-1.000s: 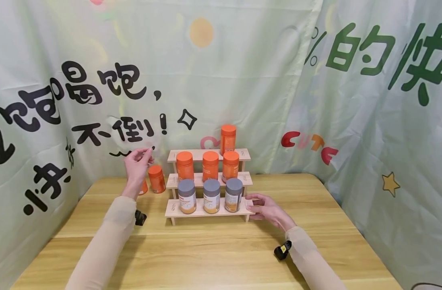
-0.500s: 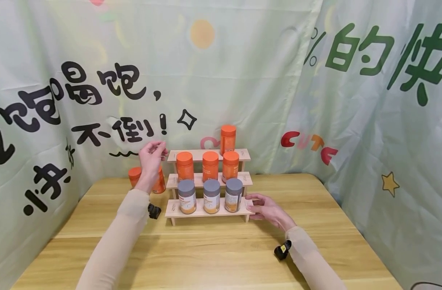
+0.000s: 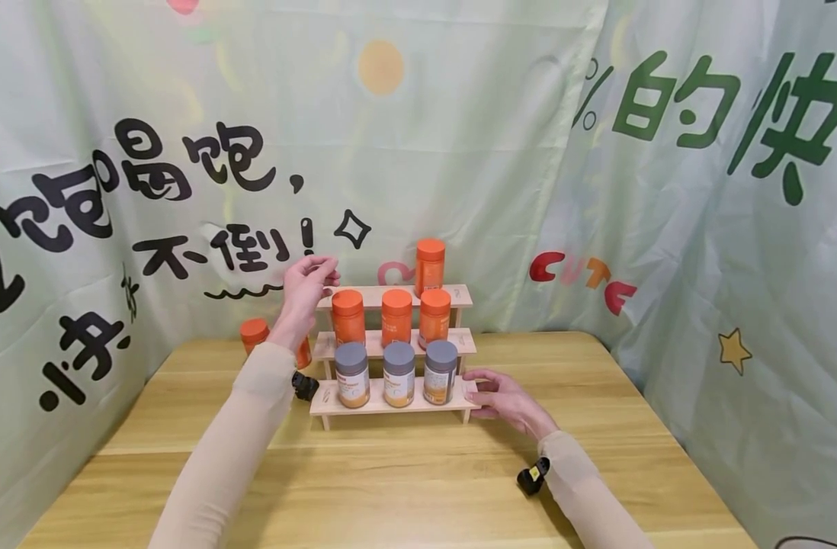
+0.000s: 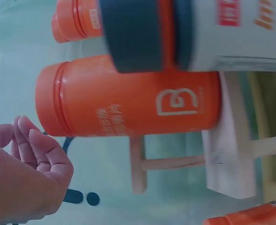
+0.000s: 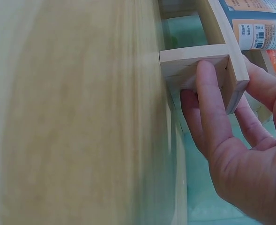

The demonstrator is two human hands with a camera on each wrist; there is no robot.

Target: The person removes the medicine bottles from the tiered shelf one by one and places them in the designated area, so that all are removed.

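Note:
A three-step wooden display stand (image 3: pixel 328 406) stands on the table. Three grey-lidded jars (image 3: pixel 352 374) line the lowest step and three orange jars (image 3: pixel 350 320) the middle one. One orange jar (image 3: pixel 430 268) is on the top step, toward the right. My left hand (image 3: pixel 307 288) is at the top step's left end, fingers loosely bent; nothing shows in it. In the left wrist view, its fingers (image 4: pixel 51 152) are beside the lid of an orange jar (image 4: pixel 133 101). My right hand (image 3: pixel 506 400) grips the lowest step's right end, fingers (image 5: pixel 212 103) against the support underneath.
Two more orange jars stand on the table left of the stand: one orange jar (image 3: pixel 254 333) in plain sight, the other (image 3: pixel 304 353) partly behind my left wrist. Printed cloth curtains (image 3: pixel 460 152) hang behind and beside the wooden table (image 3: pixel 405 480).
My left hand has moved right and slightly up, from over the loose orange jars to the top step's left end. My right hand keeps its grip on the stand.

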